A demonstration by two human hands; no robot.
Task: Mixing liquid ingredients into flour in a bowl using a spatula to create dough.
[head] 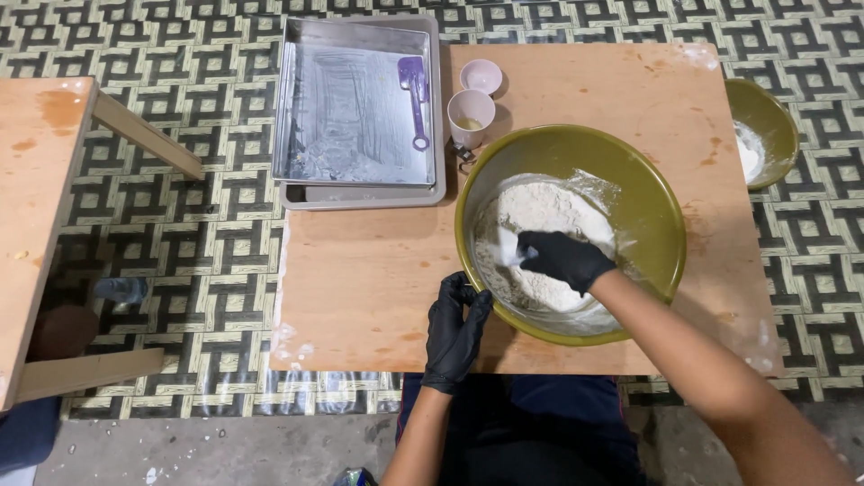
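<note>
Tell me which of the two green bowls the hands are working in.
The large green bowl of flour at table centre; the smaller green bowl sits untouched at the right edge.

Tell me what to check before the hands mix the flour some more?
1. Left hand steadying the big green bowl: ok, it grips the near rim.
2. Right hand in the flour with a white tool: ok.
3. Bowl fully on the table: ok.
4. Both hands gloved: ok.
5. Cup clear of the bowl: cannot tell, they look very close.
6. Metal tray fully on the table: not ok, it overhangs the left edge.
</note>
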